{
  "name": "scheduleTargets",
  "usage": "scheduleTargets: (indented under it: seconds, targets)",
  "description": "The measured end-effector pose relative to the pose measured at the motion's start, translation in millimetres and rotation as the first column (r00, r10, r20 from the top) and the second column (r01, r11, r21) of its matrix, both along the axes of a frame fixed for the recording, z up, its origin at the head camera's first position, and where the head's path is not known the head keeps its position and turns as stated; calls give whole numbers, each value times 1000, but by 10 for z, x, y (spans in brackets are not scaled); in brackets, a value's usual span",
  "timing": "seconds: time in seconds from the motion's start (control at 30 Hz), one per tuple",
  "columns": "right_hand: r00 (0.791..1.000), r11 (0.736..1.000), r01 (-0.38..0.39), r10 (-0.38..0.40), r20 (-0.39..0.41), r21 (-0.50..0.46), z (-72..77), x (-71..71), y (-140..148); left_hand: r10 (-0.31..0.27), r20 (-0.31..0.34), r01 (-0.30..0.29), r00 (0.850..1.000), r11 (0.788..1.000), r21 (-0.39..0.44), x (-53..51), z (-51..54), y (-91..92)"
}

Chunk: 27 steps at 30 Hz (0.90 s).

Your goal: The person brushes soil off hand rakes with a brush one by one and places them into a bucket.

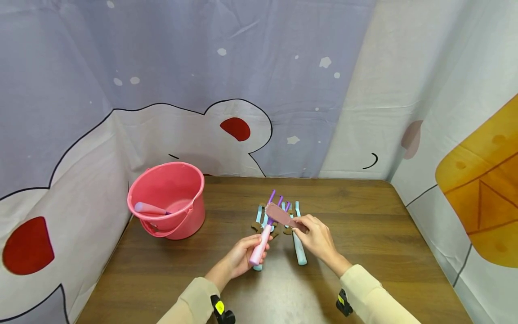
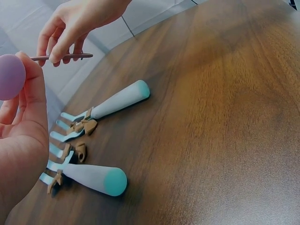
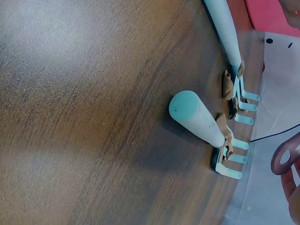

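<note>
Left grip (image 1: 244, 253)'s curled round a purple rake (image 1: 263, 242); right grip (image 1: 317, 235) pinches a flat mauve tool (image 1: 280, 215) that kinda blocks the rake's neck. Teal rakes (image 1: 299, 251) beneath it are partly covered. Farther left of it, a bucket (image 1: 194, 218) hides one pink-handled tool (image 1: 149, 208)'s end.

1. The person I'm watching wears long cream sleeves, plain and without any print that I can make out; the left sleeve (image 1: 190, 300) looks soft and a little loose.
2. The right sleeve (image 1: 366, 288) matches it, the same pale cloth, lightly creased along the forearm.
3. Both sleeves end around the wrists, leaving the left hand (image 1: 243, 256) and right hand (image 1: 317, 236) bare.
4. By the left cuff sits a small black wrist device (image 1: 227, 317), chunky, with a rounded end and a bright yellow patch (image 1: 220, 307).
5. By the right cuff I spot another black unit (image 1: 344, 308), also marked in yellow; any lettering is too small to read.
</note>
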State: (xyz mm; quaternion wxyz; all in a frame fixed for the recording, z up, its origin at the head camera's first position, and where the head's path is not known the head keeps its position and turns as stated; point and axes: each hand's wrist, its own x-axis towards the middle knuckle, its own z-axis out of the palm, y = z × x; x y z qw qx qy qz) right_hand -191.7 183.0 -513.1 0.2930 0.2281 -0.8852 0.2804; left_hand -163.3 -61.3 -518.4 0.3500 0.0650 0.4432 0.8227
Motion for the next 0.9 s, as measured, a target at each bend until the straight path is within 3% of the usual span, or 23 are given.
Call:
scheduleTargets:
  seconds: [0.6,0.9]
  targets:
    - [999,1000,4,-3,33,-10,7,-43,34,-19,-27,20,999,1000,11,17,-9,-33]
    - [994,995,88,-84,67,-53,-2,-93,111,-43,-32,43,999,999,11,40,-1,-32]
